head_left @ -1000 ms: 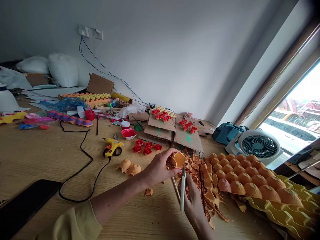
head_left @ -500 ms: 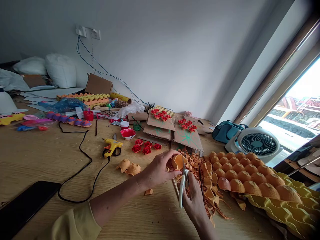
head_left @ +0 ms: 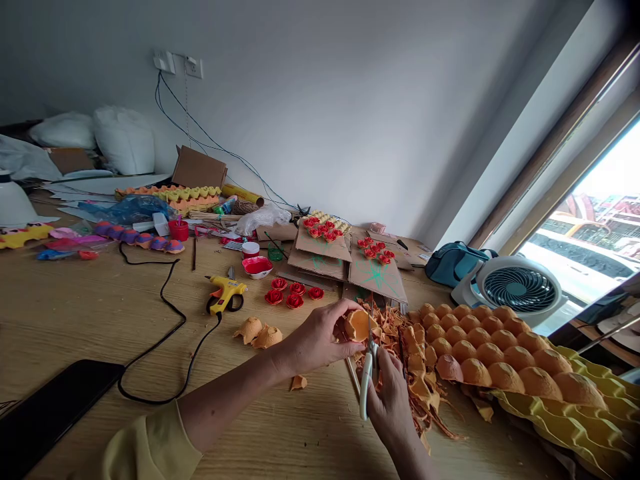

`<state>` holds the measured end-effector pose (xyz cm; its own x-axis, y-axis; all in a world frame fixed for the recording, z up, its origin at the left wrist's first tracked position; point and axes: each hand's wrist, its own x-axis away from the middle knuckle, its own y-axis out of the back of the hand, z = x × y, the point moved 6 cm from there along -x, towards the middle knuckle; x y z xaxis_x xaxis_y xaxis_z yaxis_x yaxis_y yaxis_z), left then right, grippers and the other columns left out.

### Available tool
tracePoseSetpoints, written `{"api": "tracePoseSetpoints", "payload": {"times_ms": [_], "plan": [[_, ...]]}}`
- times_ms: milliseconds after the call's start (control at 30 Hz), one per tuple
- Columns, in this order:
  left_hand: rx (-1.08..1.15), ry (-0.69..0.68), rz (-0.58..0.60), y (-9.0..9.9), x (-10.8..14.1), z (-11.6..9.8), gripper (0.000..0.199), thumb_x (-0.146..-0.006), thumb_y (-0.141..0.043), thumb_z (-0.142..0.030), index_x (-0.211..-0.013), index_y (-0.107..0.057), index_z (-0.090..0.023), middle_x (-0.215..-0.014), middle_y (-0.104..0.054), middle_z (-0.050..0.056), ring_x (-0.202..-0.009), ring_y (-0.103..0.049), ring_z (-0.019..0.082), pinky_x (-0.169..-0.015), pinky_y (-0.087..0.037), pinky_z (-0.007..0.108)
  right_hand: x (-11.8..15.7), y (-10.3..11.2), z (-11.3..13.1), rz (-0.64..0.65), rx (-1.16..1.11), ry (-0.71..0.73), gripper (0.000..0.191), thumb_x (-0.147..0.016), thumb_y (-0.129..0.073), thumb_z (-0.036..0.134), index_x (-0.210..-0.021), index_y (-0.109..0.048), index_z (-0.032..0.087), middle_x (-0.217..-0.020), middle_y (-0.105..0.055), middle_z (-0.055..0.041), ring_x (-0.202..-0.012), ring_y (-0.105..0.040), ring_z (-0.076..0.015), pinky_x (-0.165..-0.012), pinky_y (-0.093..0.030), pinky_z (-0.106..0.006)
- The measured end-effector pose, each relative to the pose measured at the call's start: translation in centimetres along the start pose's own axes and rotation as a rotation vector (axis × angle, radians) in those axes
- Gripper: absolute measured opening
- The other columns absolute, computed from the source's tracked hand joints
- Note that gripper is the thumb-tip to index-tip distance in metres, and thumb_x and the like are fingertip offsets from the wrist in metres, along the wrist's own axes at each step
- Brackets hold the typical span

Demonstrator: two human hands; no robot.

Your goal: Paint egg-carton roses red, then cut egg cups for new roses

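Observation:
Pinched in my left hand (head_left: pixel 320 340) is an orange egg carton cup (head_left: pixel 358 325), its hollow side facing me. My right hand (head_left: pixel 393 393) grips white-handled scissors (head_left: pixel 369 373), whose blades reach up at the cup's right rim. Beneath and behind both hands lies a heap of orange carton scraps (head_left: pixel 417 373). Two more cut cups (head_left: pixel 259 333) rest on the table left of my left hand, and a small orange piece (head_left: pixel 299 383) lies below my wrist.
Orange egg trays (head_left: pixel 490 340) sit on yellow ones (head_left: pixel 565 407) at right, before a fan (head_left: pixel 520 290). Red paper roses (head_left: pixel 295 300) lie near a red paint dish (head_left: pixel 257 267). Further left are a yellow glue gun (head_left: pixel 226 293), its black cord (head_left: pixel 183 317) and a dark phone-like slab (head_left: pixel 60 417).
The hands, cup and scissors stay almost in place. The scissor blades look closer together at the cup's rim, and the whole view has shifted slightly.

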<state>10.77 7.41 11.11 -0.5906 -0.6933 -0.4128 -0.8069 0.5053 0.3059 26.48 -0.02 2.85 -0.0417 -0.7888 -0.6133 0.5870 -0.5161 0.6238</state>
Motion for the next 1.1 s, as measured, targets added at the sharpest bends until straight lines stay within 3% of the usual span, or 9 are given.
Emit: {"api": "tracePoseSetpoints", "payload": {"times_ms": [300,733,1100], "plan": [[0.053,0.036,0.031,0.5,-0.2,0.5,0.048,-0.077,-0.081,-0.029,-0.116,-0.056,-0.019,-0.099,-0.07,0.004,-0.083,-0.064,0.016,-0.077,-0.053,0.028,0.0,0.3,0.7,-0.035,-0.042,0.033,0.018,-0.096,-0.052,0.033,-0.081,-0.049,0.024,-0.076,-0.058,-0.0012,-0.074,-0.05,-0.0203,-0.066,-0.045,-0.029],[0.266,0.069,0.015,1.3,-0.4,0.0,0.045,-0.075,-0.081,-0.025,-0.112,-0.057,-0.018,-0.102,-0.065,0.004,-0.091,-0.064,0.015,-0.083,-0.054,0.03,0.2,0.2,0.6,-0.018,-0.055,0.029,0.021,-0.097,-0.052,0.03,-0.078,-0.046,0.025,-0.074,-0.055,-0.0004,-0.073,-0.05,-0.0193,-0.065,-0.043,-0.028],[0.007,-0.047,0.074,1.1,0.2,-1.6,0.035,-0.08,-0.077,-0.019,-0.11,-0.06,-0.017,-0.096,-0.067,0.002,-0.083,-0.063,0.013,-0.077,-0.054,0.026,0.3,0.1,0.2,-0.041,-0.011,0.022,0.006,-0.094,-0.053,0.03,-0.094,-0.054,0.024,-0.09,-0.063,-0.0044,-0.085,-0.055,-0.0231,-0.075,-0.049,-0.035]]}}
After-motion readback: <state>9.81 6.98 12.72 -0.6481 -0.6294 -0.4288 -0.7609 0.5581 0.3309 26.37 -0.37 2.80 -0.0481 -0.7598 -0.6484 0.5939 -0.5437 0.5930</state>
